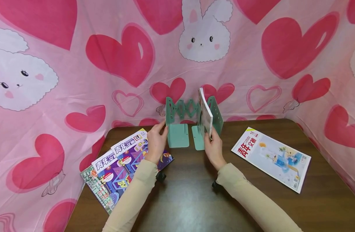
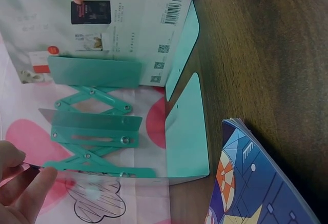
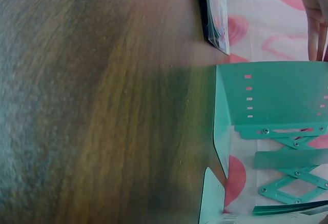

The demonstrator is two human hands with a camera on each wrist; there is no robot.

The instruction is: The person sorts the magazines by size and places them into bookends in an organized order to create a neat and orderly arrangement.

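Observation:
In the head view, a green expandable metal bookend (image 1: pixel 178 137) stands at the back of the table, its crisscross lattice joining two end panels. My left hand (image 1: pixel 157 141) pinches the edge of its left panel, thumb and fingers (image 2: pixel 41 188) on either side in the left wrist view. My right hand (image 1: pixel 214 149) grips the lower near edge of a thin magazine (image 1: pixel 206 112), upright and leaning slightly by the bookend's right panel (image 1: pixel 216 116). The magazine's back cover (image 2: pixel 128 24), with a barcode, faces the left panel.
Several overlapping magazines (image 1: pixel 126 164) with purple covers lie at the left, partly under my left forearm. Another magazine (image 1: pixel 276 158), white and blue, lies flat at the right on the brown table (image 1: pixel 192 206). A pink heart-patterned cloth (image 1: pixel 171 64) hangs close behind the bookend.

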